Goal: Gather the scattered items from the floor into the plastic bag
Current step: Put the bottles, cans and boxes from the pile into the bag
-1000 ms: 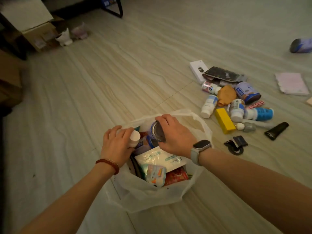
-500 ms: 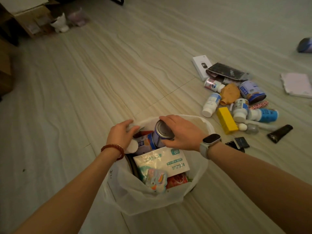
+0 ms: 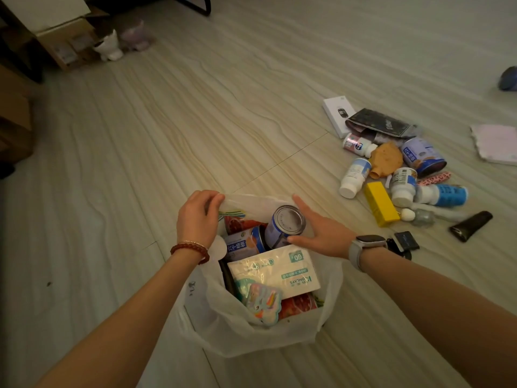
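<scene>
The white plastic bag (image 3: pixel 251 340) stands open on the floor, holding a wipes pack (image 3: pixel 279 273), a colourful card, red packets and a fruit can. My left hand (image 3: pixel 197 219) pinches the bag's far rim. A blue can (image 3: pixel 284 226) lies tilted inside the bag's far end. My right hand (image 3: pixel 321 233) rests against the can's right side with straight fingers and thumb. A white bottle cap (image 3: pixel 217 247) shows in the bag under my left wrist. Scattered items lie on the floor to the right: white bottles (image 3: pixel 353 177), a yellow box (image 3: pixel 381 204), another blue can (image 3: pixel 423 157), a black tube (image 3: pixel 471 226).
Also in the pile are a white box (image 3: pixel 335 116), a dark pouch (image 3: pixel 377 125) and a small black item (image 3: pixel 406 241) by my watch. A pink paper (image 3: pixel 498 144) lies far right. Cardboard boxes (image 3: pixel 64 43) and a white figurine (image 3: pixel 110 49) sit at the back left.
My left hand has let the white bottle go into the bag and taken the rim. My right hand has set the can down inside and straightened its fingers.
</scene>
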The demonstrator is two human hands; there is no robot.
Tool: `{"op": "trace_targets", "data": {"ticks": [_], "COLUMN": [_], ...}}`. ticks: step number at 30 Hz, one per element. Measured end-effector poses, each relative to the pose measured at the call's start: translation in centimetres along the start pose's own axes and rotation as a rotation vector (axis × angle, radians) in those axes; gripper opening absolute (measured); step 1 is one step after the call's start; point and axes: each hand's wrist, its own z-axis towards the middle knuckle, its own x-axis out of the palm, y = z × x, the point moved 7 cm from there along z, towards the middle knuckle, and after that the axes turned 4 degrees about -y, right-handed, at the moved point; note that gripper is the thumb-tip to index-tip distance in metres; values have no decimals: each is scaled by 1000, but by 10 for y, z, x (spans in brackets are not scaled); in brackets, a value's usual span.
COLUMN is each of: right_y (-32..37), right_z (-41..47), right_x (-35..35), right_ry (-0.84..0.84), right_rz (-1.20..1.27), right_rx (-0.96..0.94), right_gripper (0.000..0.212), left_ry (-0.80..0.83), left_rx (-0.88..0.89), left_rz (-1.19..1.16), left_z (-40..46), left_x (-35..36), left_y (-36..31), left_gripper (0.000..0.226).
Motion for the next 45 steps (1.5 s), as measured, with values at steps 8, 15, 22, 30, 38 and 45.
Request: {"op": "trace_targets", "data": {"ticks": [8, 15, 22, 30, 38, 45], "right_y": [13, -17, -46, -186, -194, -213], "right_z": [-13, -35, -63, -101, -95, -122], "right_x": [-61, -67, -75, -52, -11, -15], "right_ry": [-431, -533, -552, -399, -273, -334], "right_rz": [-11, -282, -83, -88, -318, -266], "right_rx": [-64, 18, -82, 537, 349, 383], "right_gripper": [25, 25, 36, 47, 65, 38], "left_ry": [-124, 113, 163, 294, 688, 825], "left_rx": [11, 31, 253, 462, 710, 938], "left_rz": [-66, 381, 308, 173, 566, 797], "left_z": [2, -1, -17, -50, -65, -84], "left_x": [-8, 19, 60, 152, 280, 340], "left_y": [-12, -21, -91, -174, -187, -190], "left_gripper": [18, 42, 33, 34, 61, 50]}}
